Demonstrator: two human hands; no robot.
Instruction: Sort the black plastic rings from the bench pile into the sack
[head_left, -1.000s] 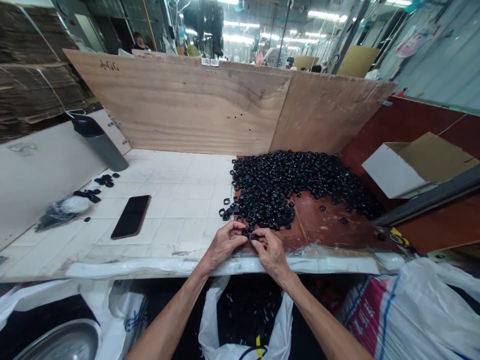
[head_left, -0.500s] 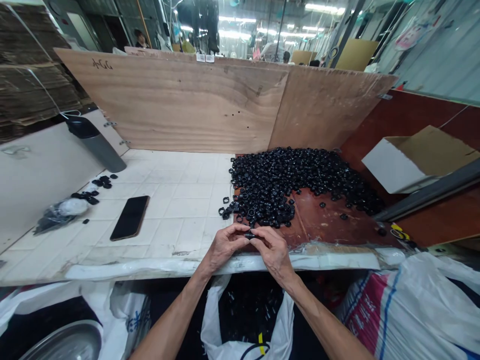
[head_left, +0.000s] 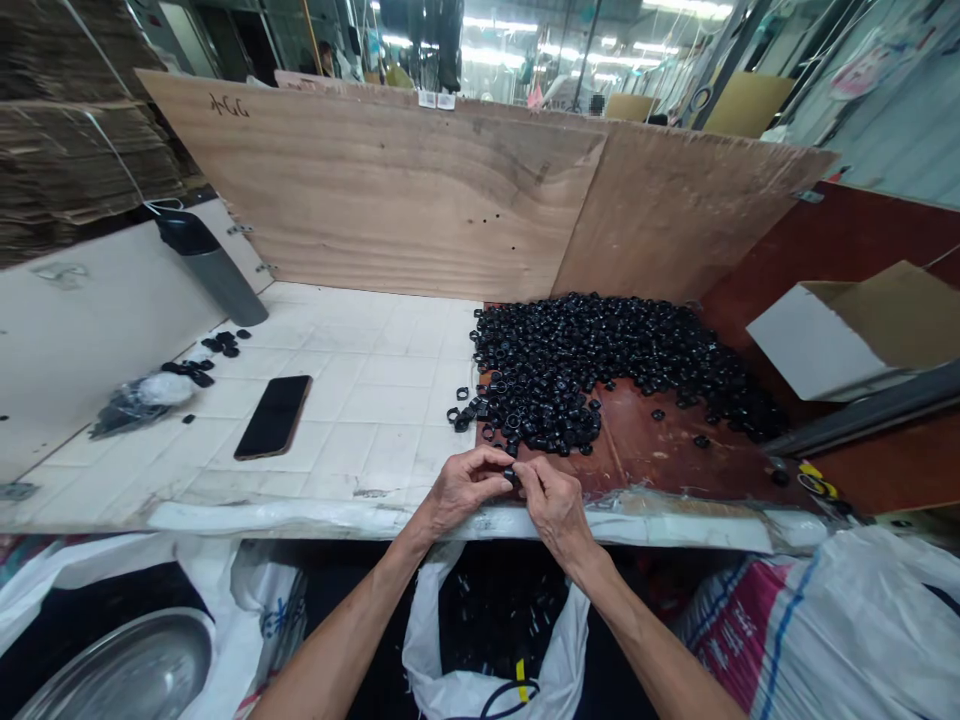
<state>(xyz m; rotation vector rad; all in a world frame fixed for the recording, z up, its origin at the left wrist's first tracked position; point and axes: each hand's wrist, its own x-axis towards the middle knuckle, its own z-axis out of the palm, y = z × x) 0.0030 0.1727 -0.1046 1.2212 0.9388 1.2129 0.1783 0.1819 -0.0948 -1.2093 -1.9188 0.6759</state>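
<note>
Head view: the left hand [head_left: 471, 488] has its thumb and fingers clamped on a small black part [head_left: 511, 476], which sits just in front of the black pile [head_left: 592, 360] — above the table's padded front edge [head_left: 450, 520]. The right hand [head_left: 553, 500] meets it there, fingertips close together; whether they grip it, I cannot tell. Left of the pile, bare white surface [head_left: 375, 400] stretches to the phone [head_left: 273, 417].

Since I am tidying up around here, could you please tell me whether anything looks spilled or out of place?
A black ring lies loose on the white surface, beside the main pile on the red-brown surface, so it looks stray, though it may have been left there deliberately.
</note>
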